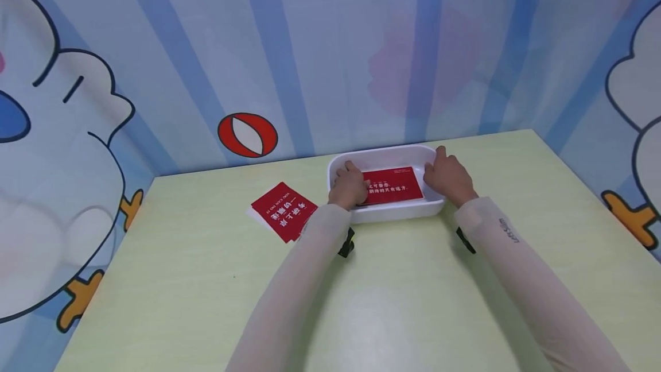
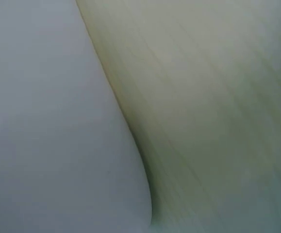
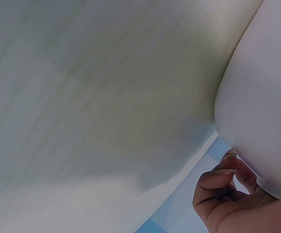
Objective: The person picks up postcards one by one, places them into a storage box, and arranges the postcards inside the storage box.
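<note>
A white plastic tray (image 1: 397, 211) with rounded corners stands near the back of the table. Inside it lies a red card (image 1: 392, 188) printed with white characters. My left hand (image 1: 349, 187) is over the tray's left end, its fingers bent and its thumb at the card's left end, which the hand hides. At the opposite end, my right hand (image 1: 450, 177) grips the tray's rim, thumb toward the inside. The right wrist view shows that hand's curled fingers (image 3: 215, 187) against the tray's outer wall (image 3: 261, 97). Only the tray's side (image 2: 57, 121) and tabletop appear in the left wrist view.
Left of the tray, several red and white cards (image 1: 284, 211) lie fanned on the pale green table (image 1: 181, 280), partly behind my left sleeve (image 1: 304, 268). A striped cartoon backdrop (image 1: 341, 45) rises right behind the table's back edge.
</note>
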`<state>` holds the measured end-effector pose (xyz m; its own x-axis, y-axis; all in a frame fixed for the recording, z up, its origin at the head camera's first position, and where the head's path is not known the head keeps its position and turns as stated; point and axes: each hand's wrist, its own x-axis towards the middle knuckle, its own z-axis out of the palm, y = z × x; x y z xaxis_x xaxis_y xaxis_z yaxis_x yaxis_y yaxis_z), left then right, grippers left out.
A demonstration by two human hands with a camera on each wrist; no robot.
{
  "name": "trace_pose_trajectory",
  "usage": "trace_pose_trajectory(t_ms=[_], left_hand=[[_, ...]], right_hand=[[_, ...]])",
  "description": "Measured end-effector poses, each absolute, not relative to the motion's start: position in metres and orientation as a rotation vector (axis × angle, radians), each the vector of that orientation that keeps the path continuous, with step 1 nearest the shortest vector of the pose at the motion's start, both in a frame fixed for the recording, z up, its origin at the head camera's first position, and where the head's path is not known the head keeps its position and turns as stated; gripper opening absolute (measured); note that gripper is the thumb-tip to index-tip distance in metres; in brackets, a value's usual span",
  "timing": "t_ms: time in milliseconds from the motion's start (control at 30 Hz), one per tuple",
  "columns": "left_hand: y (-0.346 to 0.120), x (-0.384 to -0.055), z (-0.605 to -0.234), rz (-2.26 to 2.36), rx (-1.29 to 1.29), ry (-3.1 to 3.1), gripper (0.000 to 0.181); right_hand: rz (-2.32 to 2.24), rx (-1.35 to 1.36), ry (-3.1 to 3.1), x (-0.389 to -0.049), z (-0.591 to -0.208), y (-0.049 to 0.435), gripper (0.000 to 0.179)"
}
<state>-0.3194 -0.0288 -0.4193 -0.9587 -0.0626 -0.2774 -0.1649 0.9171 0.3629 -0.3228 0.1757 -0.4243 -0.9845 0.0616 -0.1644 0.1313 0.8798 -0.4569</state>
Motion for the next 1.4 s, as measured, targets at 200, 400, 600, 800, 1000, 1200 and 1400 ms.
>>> trace_pose_trajectory(t_ms=[200, 400, 600, 800, 1000, 1200, 1400], left_hand=[[-0.025, -0.318, -0.420, 0.543, -0.147, 2.830, 0.060], [-0.021, -0.320, -0.420, 0.545, -0.142, 2.834, 0.058], [-0.018, -0.319, -0.422, 0.527, -0.139, 2.842, 0.059], [-0.019, -0.322, -0.425, 0.534, -0.143, 2.847, 0.057], [-0.021, -0.325, -0.426, 0.571, -0.167, 2.846, 0.058], [-0.019, -0.325, -0.422, 0.522, -0.058, 2.892, 0.060], [-0.022, -0.323, -0.422, 0.409, 0.010, 2.958, 0.056]], right_hand=[[-0.716, 0.161, 2.904, -0.322, -0.427, 0.179, 0.061], [-0.731, 0.169, 2.900, -0.322, -0.427, 0.183, 0.062], [-0.742, 0.184, 2.888, -0.319, -0.428, 0.185, 0.062], [-0.742, 0.197, 2.881, -0.322, -0.430, 0.185, 0.064], [-0.732, 0.180, 2.892, -0.324, -0.429, 0.184, 0.064], [-0.709, 0.177, 2.911, -0.324, -0.428, 0.188, 0.063], [-0.705, 0.191, 2.893, -0.324, -0.428, 0.185, 0.062]])
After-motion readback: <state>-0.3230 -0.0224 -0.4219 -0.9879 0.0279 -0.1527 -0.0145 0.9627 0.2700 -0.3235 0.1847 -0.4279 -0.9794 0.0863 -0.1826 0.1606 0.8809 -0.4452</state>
